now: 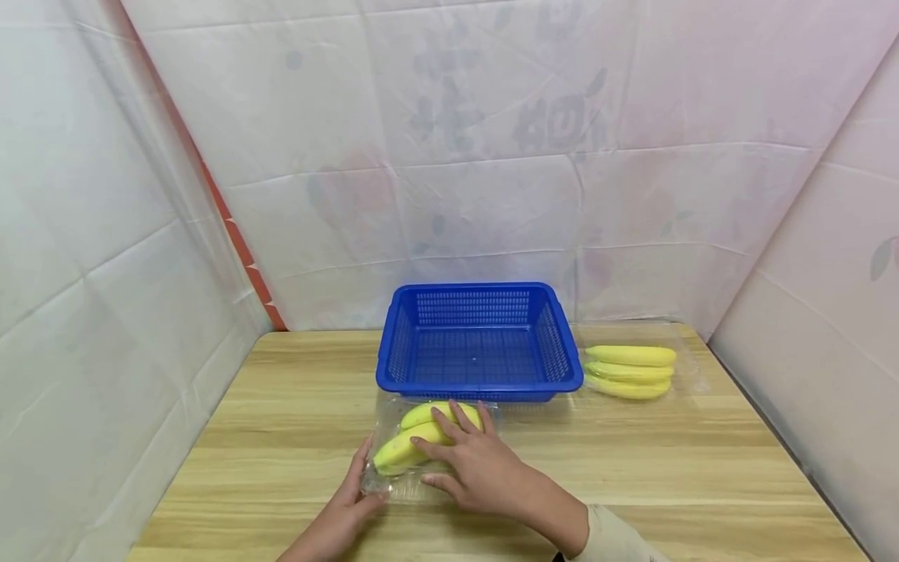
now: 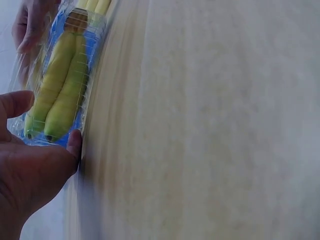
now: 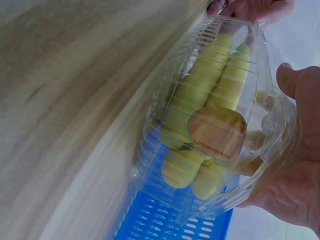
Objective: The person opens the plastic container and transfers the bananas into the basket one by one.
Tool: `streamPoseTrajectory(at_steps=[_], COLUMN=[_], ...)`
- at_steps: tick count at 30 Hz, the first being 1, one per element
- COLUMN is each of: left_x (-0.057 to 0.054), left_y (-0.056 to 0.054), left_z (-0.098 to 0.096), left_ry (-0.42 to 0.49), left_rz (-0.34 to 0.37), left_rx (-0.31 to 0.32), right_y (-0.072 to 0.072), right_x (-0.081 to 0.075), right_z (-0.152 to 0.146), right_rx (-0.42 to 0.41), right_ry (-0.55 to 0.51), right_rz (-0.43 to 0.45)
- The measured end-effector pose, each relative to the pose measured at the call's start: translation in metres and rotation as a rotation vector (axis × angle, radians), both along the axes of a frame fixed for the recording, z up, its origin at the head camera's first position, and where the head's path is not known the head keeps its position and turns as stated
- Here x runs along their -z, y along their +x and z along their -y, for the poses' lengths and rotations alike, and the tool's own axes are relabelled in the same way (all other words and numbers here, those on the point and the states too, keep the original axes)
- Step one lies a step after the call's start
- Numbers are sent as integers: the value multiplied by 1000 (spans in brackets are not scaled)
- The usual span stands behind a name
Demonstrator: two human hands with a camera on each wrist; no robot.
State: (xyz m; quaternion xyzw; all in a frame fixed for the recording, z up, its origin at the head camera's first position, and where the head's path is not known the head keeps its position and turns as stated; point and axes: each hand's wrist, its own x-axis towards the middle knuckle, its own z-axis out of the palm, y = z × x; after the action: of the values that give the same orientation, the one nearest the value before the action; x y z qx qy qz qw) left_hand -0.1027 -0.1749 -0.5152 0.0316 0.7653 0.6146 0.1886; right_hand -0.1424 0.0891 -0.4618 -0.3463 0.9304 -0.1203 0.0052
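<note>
Clear clamshell (image 1: 395, 487) of bananas (image 1: 403, 447), on counter (image 1: 632, 468) before blue basket (image 1: 480, 388); second banana pack (image 1: 630, 372) right of basket.
Left grip (image 1: 349, 499) clamped on clamshell's left corner; right grip (image 1: 481, 467), fingers apart, across its top.

Cannot see near bananas (image 1: 402, 450) whole in head view: partly covered by right hand (image 1: 485, 470). Cannot follow left hand (image 2: 37, 172) past left wrist view's left edge, nor blue basket (image 3: 146, 216) below right wrist view. Cannot read faint wall-cloth marks (image 1: 451, 119).

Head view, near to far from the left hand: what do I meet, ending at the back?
Left hand → front bananas → blue basket → pale sheet at the back.
</note>
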Motion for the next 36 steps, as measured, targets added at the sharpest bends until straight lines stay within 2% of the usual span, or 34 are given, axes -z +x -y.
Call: streamPoseTrajectory(at_steps=[3, 7, 13, 22, 29, 36], left_x=[-1, -2, -1, -2, -3, -2], left_y=[0, -2, -3, -2, -2, 1], left_z=[-1, 0, 0, -5, -8, -8], left_ry=[38, 98, 138, 129, 130, 123], left_rz=[20, 30, 55, 2, -9, -24], left_rx=[11, 41, 86, 40, 2, 1], right_y=[-1, -3, -3, 0, 1, 2], right_x=[-3, -8, -7, -3, -2, -1], right_z=[-1, -4, -6, -6, -9, -15], right_rx=[-4, 0, -11, -8, -14, -23], right_ry=[-2, -54, -33, -21, -47, -18], right_rz=[27, 79, 65, 21, 38, 34])
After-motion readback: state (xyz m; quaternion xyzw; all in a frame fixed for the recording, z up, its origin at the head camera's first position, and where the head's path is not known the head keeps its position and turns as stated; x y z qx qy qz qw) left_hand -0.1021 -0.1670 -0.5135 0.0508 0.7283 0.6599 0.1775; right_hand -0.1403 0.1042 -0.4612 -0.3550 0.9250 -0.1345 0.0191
